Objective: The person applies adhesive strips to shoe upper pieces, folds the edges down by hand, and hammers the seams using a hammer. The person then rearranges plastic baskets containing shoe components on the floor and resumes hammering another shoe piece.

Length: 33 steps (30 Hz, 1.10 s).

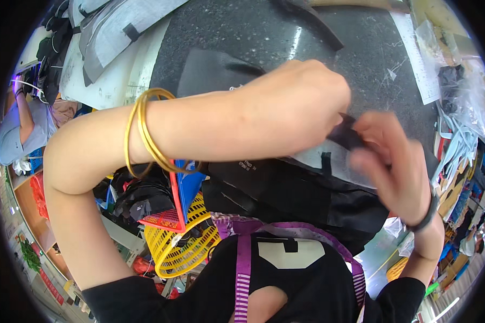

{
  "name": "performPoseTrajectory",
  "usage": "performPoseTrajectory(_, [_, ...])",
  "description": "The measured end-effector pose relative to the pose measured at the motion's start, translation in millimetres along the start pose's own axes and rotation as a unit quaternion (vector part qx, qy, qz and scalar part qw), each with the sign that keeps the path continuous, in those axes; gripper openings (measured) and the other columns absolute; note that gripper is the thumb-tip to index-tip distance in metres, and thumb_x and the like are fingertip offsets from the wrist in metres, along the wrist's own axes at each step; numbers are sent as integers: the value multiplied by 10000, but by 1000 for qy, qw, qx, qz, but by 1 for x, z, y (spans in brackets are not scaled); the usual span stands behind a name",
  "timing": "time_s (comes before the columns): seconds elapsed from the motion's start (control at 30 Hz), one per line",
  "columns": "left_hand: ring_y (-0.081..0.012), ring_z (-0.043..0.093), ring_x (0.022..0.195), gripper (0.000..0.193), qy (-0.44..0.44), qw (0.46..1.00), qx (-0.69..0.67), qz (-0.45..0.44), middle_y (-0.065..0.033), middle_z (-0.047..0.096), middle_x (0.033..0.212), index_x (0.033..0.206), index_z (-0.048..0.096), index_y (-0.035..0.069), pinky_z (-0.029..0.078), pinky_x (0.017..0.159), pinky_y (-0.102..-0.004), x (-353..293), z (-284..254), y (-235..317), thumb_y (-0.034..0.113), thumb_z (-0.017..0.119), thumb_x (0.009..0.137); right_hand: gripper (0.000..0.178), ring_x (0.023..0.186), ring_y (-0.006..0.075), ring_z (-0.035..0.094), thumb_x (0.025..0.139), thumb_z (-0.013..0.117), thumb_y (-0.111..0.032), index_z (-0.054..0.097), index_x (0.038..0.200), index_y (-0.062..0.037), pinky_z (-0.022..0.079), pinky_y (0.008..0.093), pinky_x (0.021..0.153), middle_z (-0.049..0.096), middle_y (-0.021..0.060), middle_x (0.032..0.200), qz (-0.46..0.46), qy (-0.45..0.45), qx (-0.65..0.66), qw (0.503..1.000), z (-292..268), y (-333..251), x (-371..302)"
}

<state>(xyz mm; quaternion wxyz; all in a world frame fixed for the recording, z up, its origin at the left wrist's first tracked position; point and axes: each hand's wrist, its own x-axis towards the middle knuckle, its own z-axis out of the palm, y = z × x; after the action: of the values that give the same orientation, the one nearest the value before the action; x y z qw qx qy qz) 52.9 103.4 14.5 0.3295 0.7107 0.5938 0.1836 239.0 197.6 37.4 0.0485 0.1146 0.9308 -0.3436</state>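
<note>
At dark speckled tabletop [372,59]: left hand [302,107] closed on dark strip [346,134]; right hand [390,167] blurred, fingers bent beside strip, grip cannot be told. Strip sits between hands, near black pieces [307,188]. Best: keep strip flat, untwisted, tension light, even.

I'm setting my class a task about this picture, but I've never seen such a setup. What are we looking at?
There is no robot, just a person's two bare hands. A wide fisheye camera on the head looks down, so straight edges bend near the rim. The left hand belongs to the arm with gold bangles; the right hand is blurred. A small dark piece is held in the left hand, with the right fingers close by; whether they grip it is unclear. Black material lies below the hands, by the dark speckled worktop. A yellow basket stands lower left.
</note>
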Motion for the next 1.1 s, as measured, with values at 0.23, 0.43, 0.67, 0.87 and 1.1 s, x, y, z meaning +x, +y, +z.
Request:
performPoseTrajectory(0.23, [-291,524,1062,326,-31,993,-39,105,-123,565,1105,1091,640,11,467,853,-362,-28,13,-7,225,641,844,210,958,279,560,730,638,-65,663,926,8,484,311,814,593,122,1122,-72,-95,-69,991,0,21,-16])
performPoseTrajectory(0.43, [-304,517,1064,475,-115,963,220,109,-142,548,1112,1125,602,-23,456,877,-358,-27,15,27,117,719,686,256,919,281,589,700,619,-150,627,932,-41,519,355,740,626,149,1066,-198,46,-149,968,22,18,-36])
performPoseTrajectory(0.67, [-237,586,917,300,-13,954,274,124,-107,577,948,984,618,-24,490,827,-316,-33,48,50,121,594,722,371,1048,303,600,694,671,-130,603,1028,16,479,418,934,615,174,1077,-85,73,-222,969,6,33,-62])
performPoseTrajectory(0.87, [-175,585,832,253,30,974,169,146,-52,562,858,957,606,17,500,743,-275,-69,54,34,150,591,743,381,933,250,632,650,646,-85,655,1019,6,484,401,834,652,135,1036,-195,23,-253,947,-5,46,-72])
performPoseTrajectory(1.1, [-228,573,898,134,-8,980,-51,191,-57,571,929,921,597,72,489,704,-352,-117,91,19,157,575,820,340,796,172,581,694,617,-198,668,1006,-74,469,304,675,588,34,852,-312,-211,-187,907,35,23,-79])
